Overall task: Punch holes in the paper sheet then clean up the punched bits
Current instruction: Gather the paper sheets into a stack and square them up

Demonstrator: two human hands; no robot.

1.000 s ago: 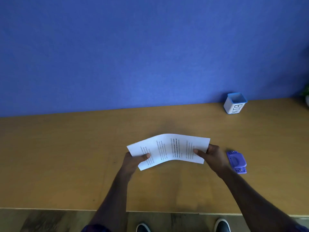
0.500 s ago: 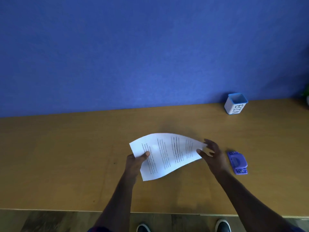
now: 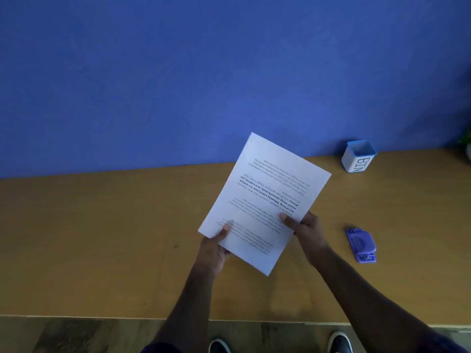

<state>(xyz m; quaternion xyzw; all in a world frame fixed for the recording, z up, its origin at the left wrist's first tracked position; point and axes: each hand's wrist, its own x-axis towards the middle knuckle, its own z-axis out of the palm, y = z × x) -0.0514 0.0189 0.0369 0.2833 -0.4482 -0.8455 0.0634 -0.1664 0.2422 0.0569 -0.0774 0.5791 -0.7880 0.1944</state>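
Both hands, left hand (image 3: 213, 247) and right hand (image 3: 307, 231), pinch the printed paper sheet (image 3: 265, 200) between thumb and fingers, raised above the desk (image 3: 102, 238); the purple hole punch (image 3: 361, 244) lies right.

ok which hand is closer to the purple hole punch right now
The right hand. It grips the paper sheet's right edge, just left of the hole punch lying on the table. The left hand holds the sheet's opposite edge, farther away.
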